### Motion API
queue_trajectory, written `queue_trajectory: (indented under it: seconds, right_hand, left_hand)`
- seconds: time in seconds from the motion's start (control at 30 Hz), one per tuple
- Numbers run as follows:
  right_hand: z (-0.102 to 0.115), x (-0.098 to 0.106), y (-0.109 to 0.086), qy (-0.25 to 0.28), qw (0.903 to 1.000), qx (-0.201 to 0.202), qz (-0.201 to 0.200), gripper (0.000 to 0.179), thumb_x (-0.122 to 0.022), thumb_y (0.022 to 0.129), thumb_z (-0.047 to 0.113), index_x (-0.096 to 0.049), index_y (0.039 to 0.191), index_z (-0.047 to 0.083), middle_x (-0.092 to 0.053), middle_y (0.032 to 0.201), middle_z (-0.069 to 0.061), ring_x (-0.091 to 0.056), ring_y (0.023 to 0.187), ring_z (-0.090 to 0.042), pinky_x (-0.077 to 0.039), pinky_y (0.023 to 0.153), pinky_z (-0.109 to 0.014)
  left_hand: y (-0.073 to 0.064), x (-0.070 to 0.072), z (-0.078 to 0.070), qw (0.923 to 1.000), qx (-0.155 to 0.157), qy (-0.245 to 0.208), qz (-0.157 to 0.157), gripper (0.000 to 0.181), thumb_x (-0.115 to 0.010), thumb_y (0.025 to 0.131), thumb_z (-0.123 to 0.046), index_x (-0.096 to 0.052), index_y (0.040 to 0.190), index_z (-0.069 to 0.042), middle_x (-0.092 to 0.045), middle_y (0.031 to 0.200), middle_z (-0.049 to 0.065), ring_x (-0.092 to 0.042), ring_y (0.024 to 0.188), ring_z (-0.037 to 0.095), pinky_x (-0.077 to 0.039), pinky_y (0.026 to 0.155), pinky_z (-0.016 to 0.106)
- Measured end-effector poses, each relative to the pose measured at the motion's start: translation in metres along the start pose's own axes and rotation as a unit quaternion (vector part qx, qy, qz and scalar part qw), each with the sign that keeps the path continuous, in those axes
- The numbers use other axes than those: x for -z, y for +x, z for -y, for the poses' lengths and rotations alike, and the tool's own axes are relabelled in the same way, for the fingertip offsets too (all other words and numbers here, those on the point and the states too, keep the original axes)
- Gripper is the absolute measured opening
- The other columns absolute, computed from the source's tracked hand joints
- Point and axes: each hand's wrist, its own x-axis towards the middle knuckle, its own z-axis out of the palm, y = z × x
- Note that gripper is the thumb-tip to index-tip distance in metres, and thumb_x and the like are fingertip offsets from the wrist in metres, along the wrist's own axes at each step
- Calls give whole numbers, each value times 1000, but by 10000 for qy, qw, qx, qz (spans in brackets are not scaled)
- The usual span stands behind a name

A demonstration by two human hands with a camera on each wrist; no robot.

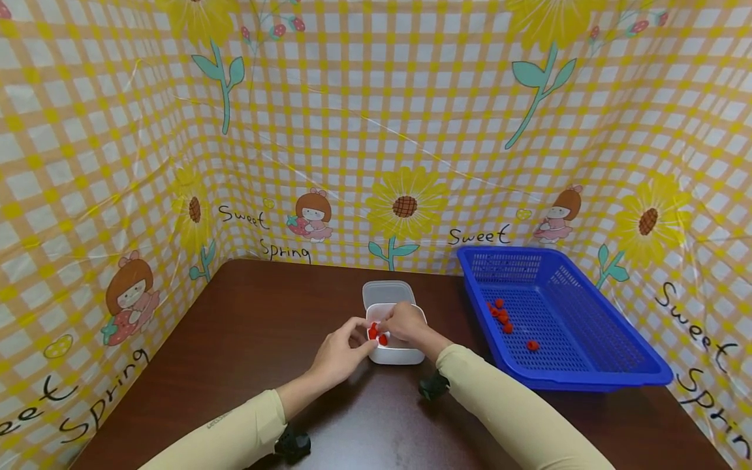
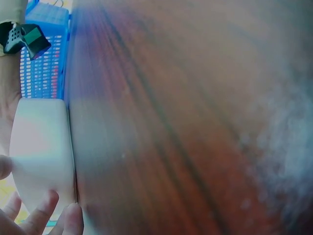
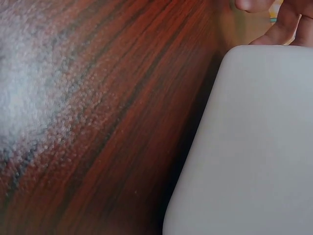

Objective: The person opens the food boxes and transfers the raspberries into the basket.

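A small white container [image 1: 397, 356] stands mid-table in the head view, its translucent lid [image 1: 388, 292] folded back behind it. At its left end, my left hand [image 1: 337, 352] holds the rim with thumb and fingertips; in the left wrist view its fingers [image 2: 41, 213] spread against the container's end. Small red pieces [image 1: 373, 331] lie inside by those fingertips. From the right, my right hand [image 1: 405, 323] reaches over the rim with bent fingers. Its fingertips are down in the container and hidden, so I cannot tell whether they pinch a piece.
A blue perforated basket [image 1: 587, 378] stands at the right of the dark wooden table [image 1: 282, 307], with several small red pieces [image 1: 502, 316] along its left side. A checked, flower-printed cloth [image 1: 376, 130] encloses the back and both sides. Dark wrist cameras [image 1: 433, 386] hang below the sleeves.
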Motion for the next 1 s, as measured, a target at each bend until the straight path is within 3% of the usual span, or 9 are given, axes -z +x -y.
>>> queue_trajectory:
  seconds: [0.3, 0.5, 0.7, 1.0]
  right_hand:
    - [0, 0, 0, 406, 9990, 89, 167, 9, -79, 81, 12, -80, 74, 6, -55, 54, 7, -35, 49, -9, -29, 45, -21]
    - [1, -1, -1, 645, 9976, 14, 243, 8, -79, 80, 10, -78, 75, 4, -44, 49, 8, -31, 43, -7, -27, 42, -20]
    - [4, 0, -2, 693, 9971, -100, 290, 9, -79, 81, 10, -78, 75, 3, -52, 54, 6, -34, 47, -9, -28, 44, -21]
    - [4, 0, -2, 557, 9977, -115, 367, 14, -76, 85, 10, -75, 72, 3, -50, 54, 3, -32, 43, -9, -26, 41, -21]
  left_hand:
    - [2, 0, 0, 10000, -4, 35, 2, 36, -71, 93, -39, -63, 123, -21, -66, 88, -11, -60, 78, 8, -45, 66, 29]
    - [1, 0, 1, 10000, 19, 37, 19, 36, -71, 93, -39, -64, 123, -22, -66, 87, -11, -60, 76, 7, -45, 65, 29]
    - [1, -1, 2, 10000, 37, 49, 27, 36, -70, 93, -40, -63, 124, -22, -66, 88, -11, -60, 77, 7, -45, 65, 28]
    - [0, 0, 0, 10000, 15, 49, 15, 35, -71, 93, -39, -64, 122, -22, -66, 88, -11, -60, 77, 8, -45, 65, 29]
